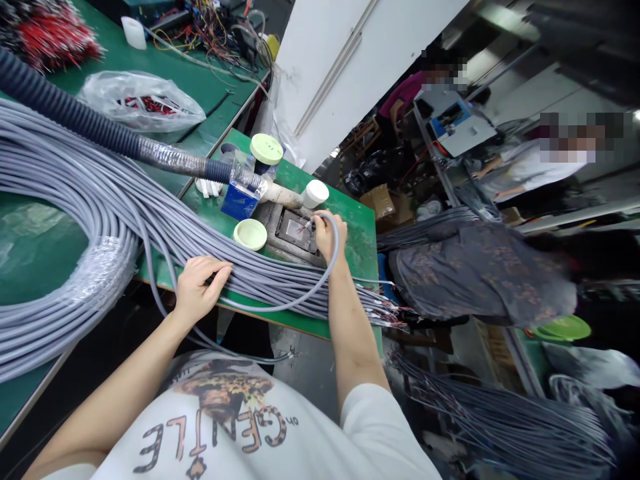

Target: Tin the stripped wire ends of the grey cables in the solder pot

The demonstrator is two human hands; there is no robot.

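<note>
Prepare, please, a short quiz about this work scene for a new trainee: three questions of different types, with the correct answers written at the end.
1. Which hand holds the single looped cable by the square pot: (a) left, (b) right, (c) neither?
2. True or false: the left hand grips the dark corrugated hose.
3. Fill in: the gray cable bundle lies across a table whose top is ____.

Key
1: b, the right hand.
2: False; the left hand is at the gray cable bundle.
3: green.
</note>
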